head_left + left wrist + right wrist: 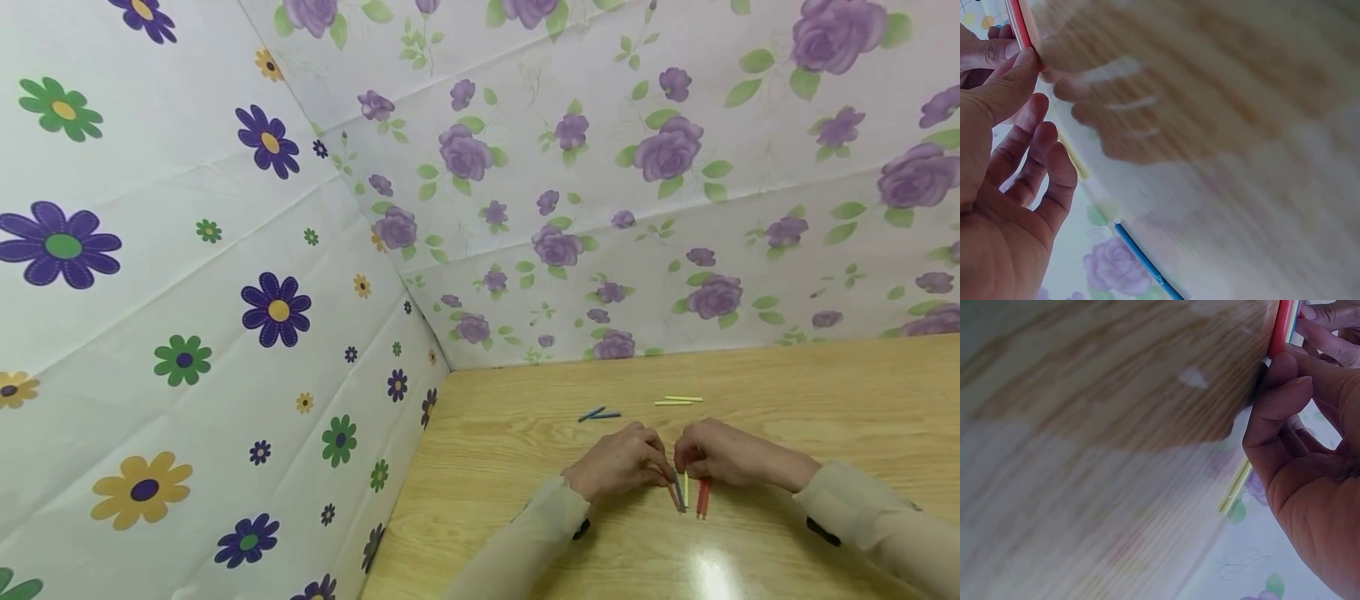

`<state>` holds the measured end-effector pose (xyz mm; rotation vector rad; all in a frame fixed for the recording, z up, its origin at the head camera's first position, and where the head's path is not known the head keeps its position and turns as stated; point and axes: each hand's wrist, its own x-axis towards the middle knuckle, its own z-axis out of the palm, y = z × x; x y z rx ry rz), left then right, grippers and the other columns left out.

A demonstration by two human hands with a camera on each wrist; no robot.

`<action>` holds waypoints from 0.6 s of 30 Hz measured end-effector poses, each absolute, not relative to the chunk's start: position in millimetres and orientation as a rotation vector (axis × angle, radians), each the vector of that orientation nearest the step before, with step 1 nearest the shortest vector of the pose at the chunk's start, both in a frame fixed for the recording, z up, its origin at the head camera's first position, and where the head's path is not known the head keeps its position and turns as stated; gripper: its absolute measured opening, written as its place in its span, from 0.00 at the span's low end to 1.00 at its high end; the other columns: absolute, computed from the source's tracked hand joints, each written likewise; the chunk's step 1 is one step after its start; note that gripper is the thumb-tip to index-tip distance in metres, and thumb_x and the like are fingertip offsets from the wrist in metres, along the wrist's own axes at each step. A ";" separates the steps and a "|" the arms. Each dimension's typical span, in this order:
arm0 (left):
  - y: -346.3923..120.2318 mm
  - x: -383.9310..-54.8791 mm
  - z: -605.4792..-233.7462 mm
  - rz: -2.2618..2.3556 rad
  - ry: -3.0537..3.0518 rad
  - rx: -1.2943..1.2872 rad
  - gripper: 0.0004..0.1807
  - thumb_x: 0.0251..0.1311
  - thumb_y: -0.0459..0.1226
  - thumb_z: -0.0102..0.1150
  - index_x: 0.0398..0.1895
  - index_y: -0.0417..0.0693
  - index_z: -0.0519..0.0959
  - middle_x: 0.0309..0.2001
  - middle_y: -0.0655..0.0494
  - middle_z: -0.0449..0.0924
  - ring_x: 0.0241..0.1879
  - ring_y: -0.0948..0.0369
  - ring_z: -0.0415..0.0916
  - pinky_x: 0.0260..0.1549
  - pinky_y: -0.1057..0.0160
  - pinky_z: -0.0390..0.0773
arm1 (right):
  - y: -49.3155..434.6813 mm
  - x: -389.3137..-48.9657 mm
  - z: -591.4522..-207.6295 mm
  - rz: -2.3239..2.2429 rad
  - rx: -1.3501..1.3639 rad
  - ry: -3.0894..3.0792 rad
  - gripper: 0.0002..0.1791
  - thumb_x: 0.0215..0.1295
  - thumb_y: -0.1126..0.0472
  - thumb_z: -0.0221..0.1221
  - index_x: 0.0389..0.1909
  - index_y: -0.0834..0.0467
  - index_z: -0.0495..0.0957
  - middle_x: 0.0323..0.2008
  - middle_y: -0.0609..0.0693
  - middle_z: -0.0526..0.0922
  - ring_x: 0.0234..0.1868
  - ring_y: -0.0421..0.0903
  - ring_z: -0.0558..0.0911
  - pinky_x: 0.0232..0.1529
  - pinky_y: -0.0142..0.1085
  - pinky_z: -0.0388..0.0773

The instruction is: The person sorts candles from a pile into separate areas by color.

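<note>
Slim coloured pencils lie in a small row between the two hands. My left hand (624, 460) pinches the end of a red pencil (672, 497) on the row's left side. A blue pencil (679, 492) and a yellow pencil (686, 490) lie right beside it. On the right side, my right hand (731, 452) has thumb and fingertips at the far ends of two red pencils (702, 498), holding them there. The right wrist view shows the red pencil (1280, 328) meeting those fingertips, with the left hand's fingers (1329, 337) close behind.
Two blue pencils (600, 414) lie crossed farther back on the wooden table (480, 467). Two yellow pencils (678, 401) lie to their right. A flower-patterned wall covering (555, 183) rises at the table's back edge, and another (225, 333) along its left.
</note>
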<state>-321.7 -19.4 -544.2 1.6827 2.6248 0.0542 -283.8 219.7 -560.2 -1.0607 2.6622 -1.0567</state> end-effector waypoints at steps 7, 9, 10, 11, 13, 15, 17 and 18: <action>-20.4 -323.8 -544.5 0.072 2.614 1.662 0.08 0.71 0.49 0.71 0.48 0.67 0.94 0.54 0.67 0.86 0.52 0.72 0.75 0.47 0.85 0.68 | 219.3 -286.6 -564.0 -1.063 -1.140 2.678 0.13 0.63 0.70 0.72 0.29 0.47 0.84 0.28 0.36 0.78 0.32 0.27 0.68 0.33 0.28 0.68; -19.8 -324.4 -544.5 0.087 2.625 1.654 0.09 0.72 0.49 0.70 0.49 0.66 0.94 0.54 0.67 0.86 0.53 0.72 0.75 0.48 0.85 0.68 | 219.5 -287.4 -565.5 -1.067 -1.180 2.687 0.14 0.62 0.70 0.72 0.28 0.47 0.83 0.28 0.35 0.77 0.32 0.27 0.67 0.33 0.28 0.66; -19.3 -324.6 -544.4 0.095 2.633 1.652 0.09 0.72 0.49 0.70 0.49 0.66 0.94 0.54 0.67 0.86 0.53 0.72 0.76 0.48 0.85 0.69 | 219.5 -287.9 -566.4 -1.069 -1.202 2.693 0.14 0.62 0.70 0.73 0.28 0.47 0.82 0.28 0.35 0.76 0.32 0.26 0.67 0.33 0.28 0.66; -18.7 -324.7 -544.1 0.098 2.643 1.653 0.09 0.73 0.49 0.69 0.49 0.65 0.94 0.53 0.67 0.86 0.53 0.72 0.76 0.48 0.85 0.69 | 219.6 -288.2 -567.0 -1.072 -1.221 2.698 0.15 0.61 0.70 0.73 0.27 0.47 0.81 0.27 0.35 0.76 0.32 0.26 0.67 0.33 0.27 0.65; -16.9 -325.0 -543.9 0.089 2.665 1.666 0.09 0.74 0.48 0.68 0.50 0.65 0.94 0.53 0.67 0.87 0.53 0.71 0.77 0.48 0.85 0.70 | 220.0 -289.0 -568.2 -1.077 -1.241 2.701 0.15 0.60 0.70 0.73 0.27 0.48 0.81 0.27 0.34 0.75 0.32 0.26 0.67 0.33 0.27 0.65; -15.1 -325.3 -543.7 0.071 2.675 1.678 0.09 0.74 0.48 0.68 0.50 0.65 0.94 0.52 0.67 0.87 0.52 0.71 0.77 0.47 0.85 0.70 | 220.4 -289.4 -569.4 -1.082 -1.246 2.699 0.15 0.60 0.70 0.73 0.26 0.48 0.80 0.27 0.34 0.75 0.32 0.26 0.67 0.33 0.27 0.65; -13.6 -325.7 -544.3 0.049 2.670 1.690 0.10 0.74 0.49 0.68 0.50 0.65 0.94 0.52 0.67 0.87 0.51 0.71 0.77 0.46 0.85 0.70 | 221.0 -289.6 -570.7 -1.088 -1.241 2.692 0.15 0.61 0.69 0.73 0.27 0.48 0.80 0.27 0.34 0.75 0.31 0.26 0.67 0.33 0.27 0.65; -13.0 -325.9 -545.0 0.040 2.667 1.694 0.10 0.73 0.49 0.68 0.51 0.65 0.94 0.51 0.67 0.87 0.50 0.71 0.77 0.46 0.85 0.69 | 221.5 -289.5 -571.3 -1.086 -1.241 2.690 0.15 0.62 0.69 0.73 0.27 0.48 0.80 0.27 0.34 0.75 0.31 0.26 0.67 0.33 0.27 0.65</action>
